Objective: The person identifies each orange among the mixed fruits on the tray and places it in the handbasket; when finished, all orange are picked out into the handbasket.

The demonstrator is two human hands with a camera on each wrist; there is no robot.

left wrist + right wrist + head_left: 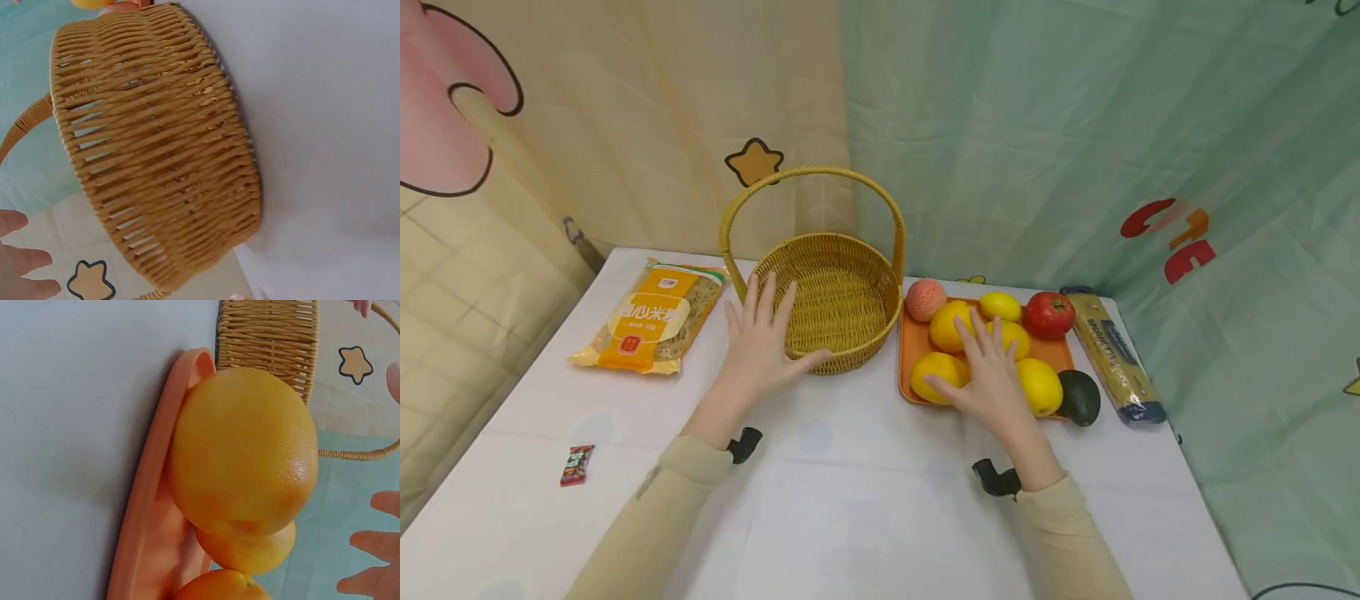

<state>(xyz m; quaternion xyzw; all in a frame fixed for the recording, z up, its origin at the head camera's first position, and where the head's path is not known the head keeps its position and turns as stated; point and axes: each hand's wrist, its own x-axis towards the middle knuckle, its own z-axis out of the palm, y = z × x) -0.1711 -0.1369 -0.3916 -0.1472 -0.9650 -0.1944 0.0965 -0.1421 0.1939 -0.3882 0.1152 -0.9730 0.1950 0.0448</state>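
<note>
Fingers (pixel 766 298) spread wide: left hand (pixel 760 346) near a wicker basket (pixel 842 292), right hand (pixel 992 379) above yellow fruit (pixel 1040 388) on an orange tray (pixel 907 350). Only the head view shows the noodle packet's (pixel 647 321) label, seemingly "米粉".

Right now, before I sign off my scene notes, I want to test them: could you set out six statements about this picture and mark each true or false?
1. The wicker basket has its handle up. True.
2. The noodle bag lies between the basket and the orange tray. False: it lies left of the basket.
3. The right grip is spread above yellow fruits. True.
4. The left grip is curled round the handle. False: its fingers are spread and hold nothing.
5. A candy packet lies on the white cloth. True.
6. The red fruit is at the tray's near left corner. False: it is at the far right corner.
</note>
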